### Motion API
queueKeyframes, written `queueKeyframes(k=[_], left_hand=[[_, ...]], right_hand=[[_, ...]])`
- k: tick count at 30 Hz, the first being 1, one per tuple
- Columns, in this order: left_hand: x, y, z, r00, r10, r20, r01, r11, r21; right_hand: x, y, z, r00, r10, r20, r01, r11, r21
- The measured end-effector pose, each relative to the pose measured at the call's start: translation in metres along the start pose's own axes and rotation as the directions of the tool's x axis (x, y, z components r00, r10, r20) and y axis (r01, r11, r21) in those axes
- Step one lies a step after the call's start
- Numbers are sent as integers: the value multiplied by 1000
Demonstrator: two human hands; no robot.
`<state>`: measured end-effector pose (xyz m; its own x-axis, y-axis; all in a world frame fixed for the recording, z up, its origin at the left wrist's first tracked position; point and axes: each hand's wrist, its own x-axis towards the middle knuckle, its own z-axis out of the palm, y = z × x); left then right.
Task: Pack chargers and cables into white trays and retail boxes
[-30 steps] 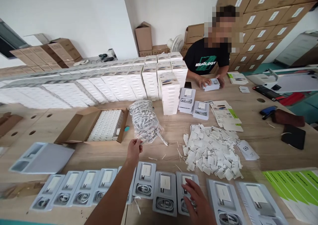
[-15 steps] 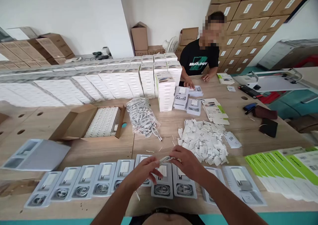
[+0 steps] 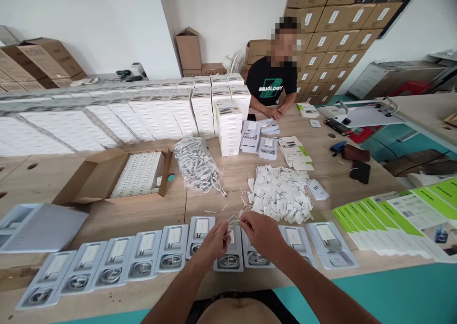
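The coiled cable (image 3: 233, 221) sits between 2 hands (image 3: 217, 240), fingers gripping it.

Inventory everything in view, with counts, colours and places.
Trays: ten, pale grey, front row
Tray stack: count unclear, pale grey, left
Open carton: one, brown, centre-left
Cable bag: one, transparent, right of open carton
Pile of small pieces: one, white, right of cable bag
Sleeves: many, green and white, right
Box stacks: many, white, behind open carton
Co-worker: one person, black shirt, far side
Filled tray stacks: three, pale grey, near co-worker
Small items: several, brown, blue, black, right
Wall cartons: many, brown, background
Fan: one, white, background
Cable: one, whitish, lower centre
Left hand: one, bare, gripping cable
Right hand: one, bare, gripping cable
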<state>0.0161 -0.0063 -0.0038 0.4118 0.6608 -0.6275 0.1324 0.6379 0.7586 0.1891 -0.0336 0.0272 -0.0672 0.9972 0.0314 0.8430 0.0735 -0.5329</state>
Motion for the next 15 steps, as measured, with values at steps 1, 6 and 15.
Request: queueKeyframes(k=[1, 6, 15], left_hand=[[0, -3, 0, 1000, -18, 10, 18, 1000, -20], [-2, -11, -3, 998, -48, 49, 54, 992, -116], [-6, -18, -8, 998, -41, 41, 46, 991, -127]], right_hand=[[1, -3, 3, 999, 43, -6, -42, 994, 97], [7, -7, 26, 982, 187, 19, -172, 856, 488], [-4, -10, 46, 930, 240, 280, -361, 448, 818]])
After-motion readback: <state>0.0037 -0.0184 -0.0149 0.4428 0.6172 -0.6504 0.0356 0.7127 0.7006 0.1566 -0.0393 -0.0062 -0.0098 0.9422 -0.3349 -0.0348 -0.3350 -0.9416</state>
